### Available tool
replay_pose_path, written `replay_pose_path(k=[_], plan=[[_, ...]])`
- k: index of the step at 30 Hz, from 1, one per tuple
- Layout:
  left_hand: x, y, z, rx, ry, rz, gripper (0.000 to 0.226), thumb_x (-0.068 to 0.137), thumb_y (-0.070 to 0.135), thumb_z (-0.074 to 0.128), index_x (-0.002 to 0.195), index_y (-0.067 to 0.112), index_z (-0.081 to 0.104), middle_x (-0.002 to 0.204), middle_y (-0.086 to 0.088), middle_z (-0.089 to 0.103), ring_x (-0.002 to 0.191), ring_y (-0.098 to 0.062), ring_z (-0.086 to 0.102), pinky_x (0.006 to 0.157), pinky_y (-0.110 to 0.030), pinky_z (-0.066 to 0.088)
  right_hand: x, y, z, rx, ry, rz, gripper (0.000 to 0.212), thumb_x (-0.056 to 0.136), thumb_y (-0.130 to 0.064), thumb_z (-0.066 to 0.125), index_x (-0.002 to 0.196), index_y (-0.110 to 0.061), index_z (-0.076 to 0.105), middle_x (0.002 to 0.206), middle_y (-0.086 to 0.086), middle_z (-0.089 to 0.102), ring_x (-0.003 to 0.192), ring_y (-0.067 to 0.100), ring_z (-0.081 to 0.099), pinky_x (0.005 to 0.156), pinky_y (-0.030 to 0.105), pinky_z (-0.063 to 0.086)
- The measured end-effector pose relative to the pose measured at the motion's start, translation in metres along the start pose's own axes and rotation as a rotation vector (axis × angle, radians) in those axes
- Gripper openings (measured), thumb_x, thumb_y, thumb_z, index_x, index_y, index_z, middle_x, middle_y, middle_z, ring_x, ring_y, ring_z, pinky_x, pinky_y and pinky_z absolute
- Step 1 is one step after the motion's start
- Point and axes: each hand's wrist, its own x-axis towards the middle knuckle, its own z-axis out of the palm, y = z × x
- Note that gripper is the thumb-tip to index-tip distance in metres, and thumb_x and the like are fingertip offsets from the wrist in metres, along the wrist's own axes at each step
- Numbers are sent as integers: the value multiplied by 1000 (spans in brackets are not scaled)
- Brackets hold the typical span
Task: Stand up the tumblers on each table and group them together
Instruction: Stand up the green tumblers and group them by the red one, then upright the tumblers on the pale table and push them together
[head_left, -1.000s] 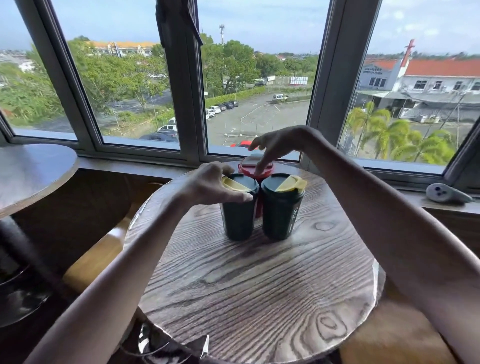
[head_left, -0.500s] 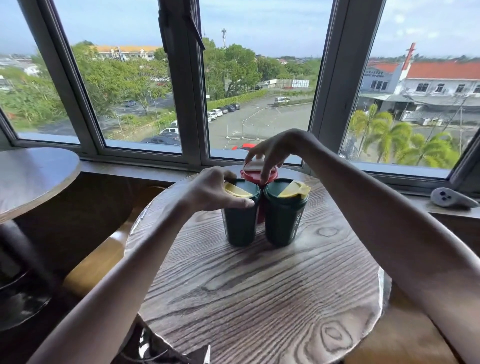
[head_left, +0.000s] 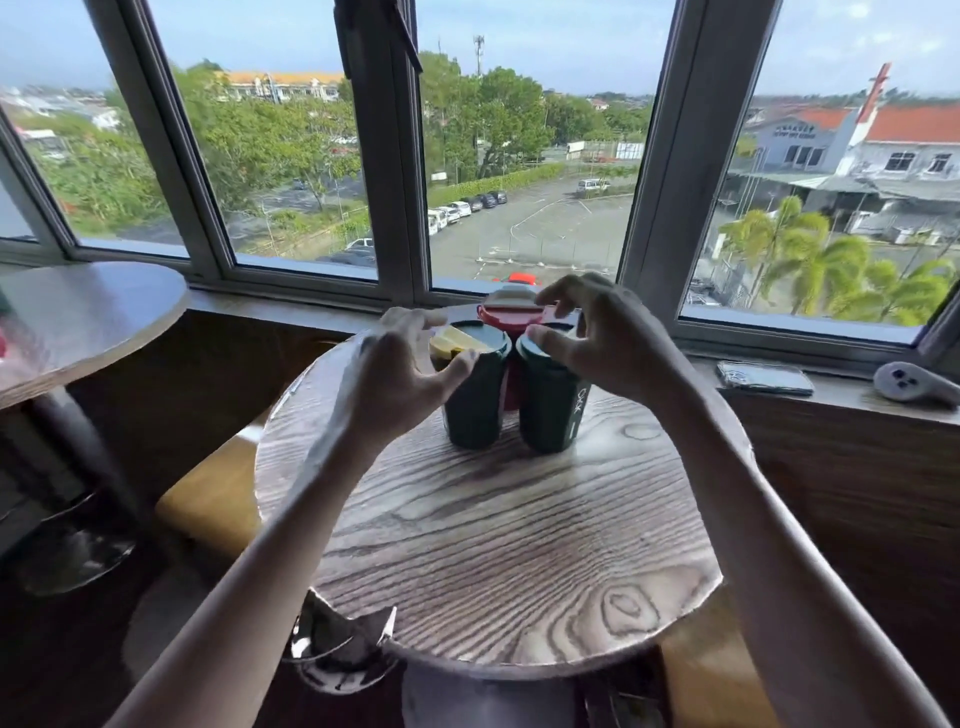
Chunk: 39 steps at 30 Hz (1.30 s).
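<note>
Standing tumblers (head_left: 475, 410), round wooden table (head_left: 493, 545), windows (head_left: 524, 176)

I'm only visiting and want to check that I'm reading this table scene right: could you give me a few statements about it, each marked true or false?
1. The red tumbler, the left green tumbler and the right green tumbler all stand upright. True.
2. The red tumbler stands nearest the camera. False: it stands behind the two green ones, on the far side.
3. A phone lies on the window sill. True.
4. The tumblers are scattered across the table. False: they stand close together in one group.
5. The left green tumbler's lid carries a yellow flap. True.
</note>
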Motion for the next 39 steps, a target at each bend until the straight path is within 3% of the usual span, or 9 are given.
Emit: replay_pose_path(k=[4,9,12,18,23,27,30,34,39], plan=[[-58,1,-13,82,33,-61,43,79,47,67,110,16,62,117,-8,63,99,-18,61,80,-31,50,-53,-14,12,34,24,-18,35,82,-47,63,112,-29,59,98,-10,57,76,2,49,67,26,47],[-130,-9,-36,285,-87,-255,64,74,67,53,118,21,58,119,-4,61,105,-23,61,88,-46,51,-87,-31,40,-73,-136,-54,51,82,-53,58,125,-27,52,121,0,55,112,19,53,81,34,46],[-175,-17,-55,423,-101,-356,58,78,61,58,120,21,58,122,-2,60,111,-23,59,93,-45,46,-104,-53,59,-106,-214,-114,56,82,-55,57,129,-24,49,127,3,53,119,24,50,92,39,43],[-289,-31,-114,596,-58,-608,54,78,59,58,118,22,59,117,0,61,107,-22,60,91,-39,44,-145,-145,98,-3,-391,-306,59,83,-57,55,133,-28,46,134,1,50,125,23,46,98,38,37],[-409,-24,-186,681,84,-876,51,76,58,60,112,23,63,113,2,63,103,-22,61,87,-37,43,-201,-253,138,123,-545,-553,56,80,-56,58,130,-32,45,130,-4,49,123,21,47,95,35,39],[-520,5,-247,705,239,-1115,62,68,64,43,105,20,66,105,-1,65,97,-25,64,82,-38,45,-272,-347,168,251,-679,-787,59,79,-58,58,129,-31,46,128,-4,50,121,20,49,97,35,43],[-603,41,-283,769,296,-1292,59,71,61,45,108,19,63,105,-1,63,94,-25,63,77,-34,45,-334,-412,182,337,-816,-910,60,77,-55,64,129,-33,47,128,-5,51,118,18,52,95,35,46],[-710,75,-310,826,414,-1495,67,70,66,41,105,14,65,102,-7,66,96,-30,64,78,-42,52,-414,-484,193,398,-946,-1076,60,73,-51,69,127,-36,47,124,-7,53,115,18,56,89,36,50],[-825,88,-324,711,647,-1691,69,65,66,44,94,7,64,94,-14,65,96,-36,60,84,-49,49,-497,-557,199,374,-1061,-1192,51,76,-45,62,122,-29,51,121,-2,55,116,23,54,90,37,46]])
